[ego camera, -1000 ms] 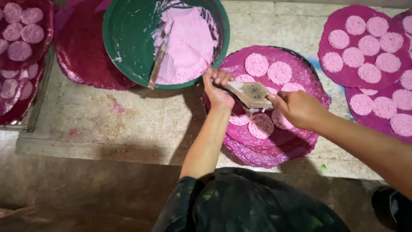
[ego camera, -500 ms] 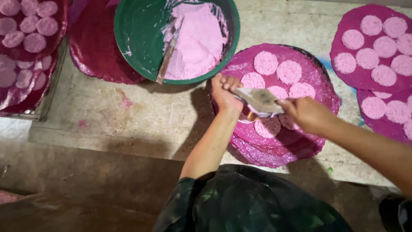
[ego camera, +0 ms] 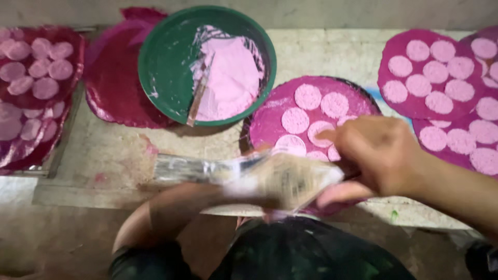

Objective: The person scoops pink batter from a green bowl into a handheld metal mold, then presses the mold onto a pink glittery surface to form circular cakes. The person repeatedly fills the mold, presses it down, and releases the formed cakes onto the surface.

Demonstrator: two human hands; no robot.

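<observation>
My right hand [ego camera: 376, 155] grips one end of a flat, pale, paste-smeared scraper [ego camera: 244, 173], which is motion-blurred and stretches left across the middle of the view. My left forearm [ego camera: 176, 205] reaches in under the scraper. The left hand itself is hidden behind the blur, so I cannot tell whether it holds anything. Just beyond the hands lies a round magenta sheet [ego camera: 267, 124] dotted with several pale pink discs [ego camera: 307, 96]. A green bowl [ego camera: 166, 57] of pink paste [ego camera: 228, 78] sits further back, with a stick [ego camera: 199, 96] resting in it.
More magenta sheets with pink discs lie at the right [ego camera: 394, 46] and on a tray at the left [ego camera: 78, 52]. Plain magenta sheets [ego camera: 111, 88] are stacked beside the bowl. All rest on a stained concrete ledge [ego camera: 119, 155], whose front edge is near my dark clothing [ego camera: 311, 254].
The camera has moved closer and the view has shifted. The scraper has swung up and leftward off the disc sheet and is now blurred. My right hand has risen with it.
</observation>
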